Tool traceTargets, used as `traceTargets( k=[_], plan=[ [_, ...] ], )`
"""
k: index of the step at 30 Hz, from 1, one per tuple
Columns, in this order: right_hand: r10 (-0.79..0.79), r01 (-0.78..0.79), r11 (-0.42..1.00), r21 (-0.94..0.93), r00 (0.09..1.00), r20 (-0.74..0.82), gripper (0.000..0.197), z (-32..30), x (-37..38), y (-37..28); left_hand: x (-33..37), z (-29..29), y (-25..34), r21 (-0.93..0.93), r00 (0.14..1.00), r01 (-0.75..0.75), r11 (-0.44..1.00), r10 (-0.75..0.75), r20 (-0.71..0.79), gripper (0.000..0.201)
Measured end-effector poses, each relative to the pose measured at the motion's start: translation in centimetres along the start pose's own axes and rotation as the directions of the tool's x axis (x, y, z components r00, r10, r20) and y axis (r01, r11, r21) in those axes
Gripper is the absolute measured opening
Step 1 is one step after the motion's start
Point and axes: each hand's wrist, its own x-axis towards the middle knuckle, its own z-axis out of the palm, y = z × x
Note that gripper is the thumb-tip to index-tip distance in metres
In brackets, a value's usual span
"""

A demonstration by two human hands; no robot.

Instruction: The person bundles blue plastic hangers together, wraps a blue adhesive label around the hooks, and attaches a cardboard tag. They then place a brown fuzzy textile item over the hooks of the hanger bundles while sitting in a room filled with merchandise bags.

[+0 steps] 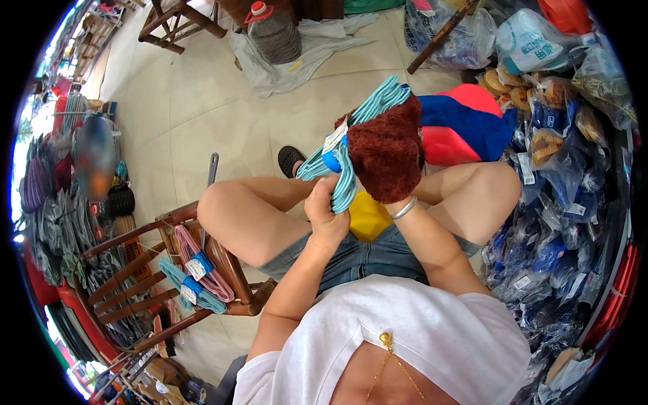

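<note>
My left hand (pixel 327 214) is closed round the near end of a bundle of light blue clothes hangers (pixel 343 189). A blue band and a white label wrap the bundle, which tilts up and to the right above my lap. In my right hand (pixel 409 194) is a brown plush cloth (pixel 386 152), raised against the right side of the hangers. The plush covers the fingers, so their exact grip is hidden. Between my thighs shows a yellow thing (pixel 368 217) whose kind I cannot tell.
On the wooden chair (pixel 246 304) at left lie pink hangers (pixel 210 264) and more light blue hangers (pixel 196 287). Plastic-wrapped goods (pixel 547 236) crowd the right side. Beyond my right knee is a red and blue fabric thing (pixel 466 125). A red-capped jug (pixel 273 37) stands far off.
</note>
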Motion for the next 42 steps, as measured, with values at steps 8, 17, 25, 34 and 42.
traceTargets(
  k=[8, 17, 25, 34, 42],
  plan=[
    [-0.064, 0.09, 0.911, -0.402, 0.995, 0.078, 0.031, -3.9, 3.4, 0.6, -2.3, -1.2, 1.9, 0.057, 1.0, 0.026, 0.998, -0.027, 0.015, 0.013],
    [0.216, -0.294, 0.566, 0.771, 0.955, 0.205, 0.029, -2.4, 2.3, 4.8, -0.9, -2.9, 2.6, 0.049, 0.998, -0.053, 0.997, 0.051, 0.043, 0.012],
    [0.377, -0.262, 0.837, 0.481, 0.913, -0.158, 0.027, -1.1, 1.3, 5.0, -1.2, -2.1, 2.5, 0.067, 0.991, -0.117, 0.991, 0.112, 0.076, 0.013],
    [0.36, -0.261, 0.697, 0.668, 0.933, -0.011, 0.03, -2.2, 1.4, 4.8, -0.7, -1.9, 1.8, 0.087, 0.999, -0.028, 0.996, 0.03, -0.025, 0.019],
    [0.211, -0.171, 0.964, 0.203, 0.958, -0.194, 0.032, 0.3, -0.6, 6.3, -0.2, -1.5, 3.1, 0.056, 0.99, -0.09, 0.994, 0.083, 0.115, 0.021]
  ],
)
